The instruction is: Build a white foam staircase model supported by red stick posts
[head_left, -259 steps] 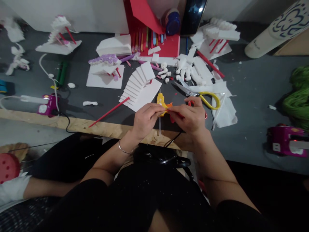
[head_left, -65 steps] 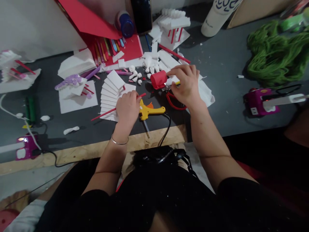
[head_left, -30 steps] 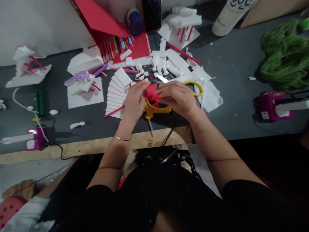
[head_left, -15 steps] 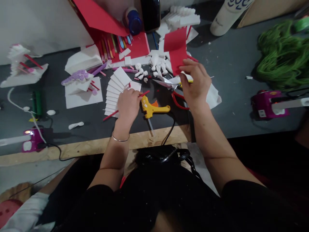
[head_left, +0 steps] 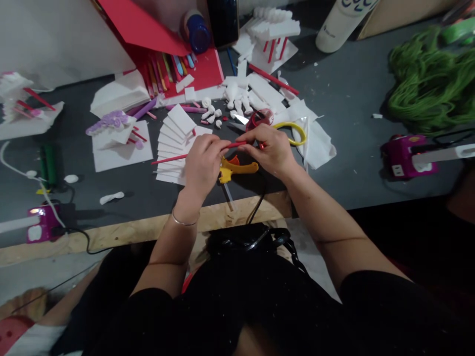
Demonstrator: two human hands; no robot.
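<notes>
My left hand [head_left: 203, 160] is closed around a thin red stick [head_left: 168, 159], which slants across it and sticks out on both sides. Beside it, my right hand [head_left: 270, 151] has its fingertips pinched at the stick's right end. Just behind my right hand lies a curled red piece [head_left: 261, 117]; whether that hand touches it, I cannot tell. Scissors with a yellow handle loop [head_left: 293, 132] are partly hidden there. A yellow hot glue gun [head_left: 237, 169] lies beneath both hands, partly covered. Fanned white rectangular pieces [head_left: 172, 141] lie under and beside my left hand.
White models on red sticks stand at the back [head_left: 276, 32] and left, one with a purple top [head_left: 111, 121]. A white bottle [head_left: 339, 24], green yarn [head_left: 426, 81], a phone [head_left: 223, 22] and purple power sockets [head_left: 410, 159] surround the work. Wood edges the table's front [head_left: 129, 227].
My right hand has come down and left from the back, where it held a red sheet, to the red stick's end. My left hand keeps the stick. The view has shifted slightly.
</notes>
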